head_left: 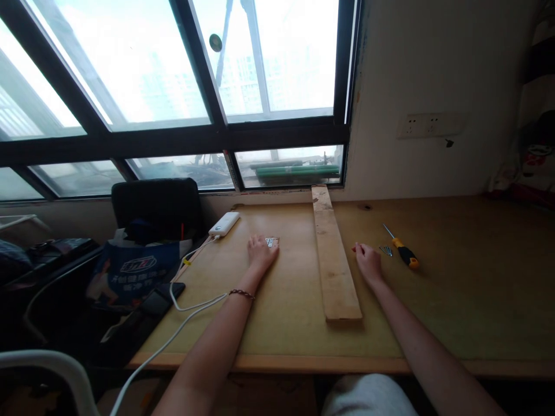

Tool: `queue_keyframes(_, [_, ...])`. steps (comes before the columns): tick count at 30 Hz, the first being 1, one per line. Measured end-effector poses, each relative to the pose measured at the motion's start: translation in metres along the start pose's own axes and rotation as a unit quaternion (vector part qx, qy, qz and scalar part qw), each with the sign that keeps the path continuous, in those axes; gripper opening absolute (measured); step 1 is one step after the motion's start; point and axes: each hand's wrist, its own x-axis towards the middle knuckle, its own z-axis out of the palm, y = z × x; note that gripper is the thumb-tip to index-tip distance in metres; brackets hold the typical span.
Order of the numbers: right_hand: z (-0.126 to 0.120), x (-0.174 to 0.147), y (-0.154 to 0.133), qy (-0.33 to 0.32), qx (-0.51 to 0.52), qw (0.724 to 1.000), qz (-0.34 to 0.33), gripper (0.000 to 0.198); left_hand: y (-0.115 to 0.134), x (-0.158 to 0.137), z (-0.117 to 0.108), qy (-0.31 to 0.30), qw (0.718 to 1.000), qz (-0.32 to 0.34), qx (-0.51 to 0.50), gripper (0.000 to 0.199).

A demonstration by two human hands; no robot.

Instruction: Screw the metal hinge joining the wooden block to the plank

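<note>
Partly covered, a metal plate lies against the left hand

Across the middle of the frame, the wooden plank barred any flat slide over the tabletop between left hand and right hand. Right of centre, screws and a screwdriver stood in the way; farther right, a hand could pass. Left, the white cable crossed the approach.
</note>
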Motion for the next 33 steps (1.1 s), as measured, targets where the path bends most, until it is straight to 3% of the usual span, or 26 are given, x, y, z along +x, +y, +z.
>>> queue_keyframes(7, [0.003, 0.0, 0.0, -0.031, 0.0, 0.999, -0.019, 0.044, -0.002, -0.001, 0.008, -0.051, 0.999, -0.016, -0.005, 0.057])
queue_keyframes(17, [0.0, -0.001, -0.003, -0.035, 0.015, 0.999, -0.001, 0.046, 0.002, -0.002, 0.005, -0.024, 0.999, -0.008, -0.022, 0.046])
queue_keyframes(22, [-0.002, -0.001, -0.006, -0.037, 0.014, 0.999, 0.001, 0.046, 0.014, -0.008, -0.004, -0.007, 0.997, 0.042, -0.059, 0.039])
queue_keyframes(33, [-0.003, -0.001, 0.002, -0.035, 0.029, 0.999, 0.022, 0.048, 0.035, -0.02, -0.012, -0.015, 0.99, 0.105, -0.09, 0.045])
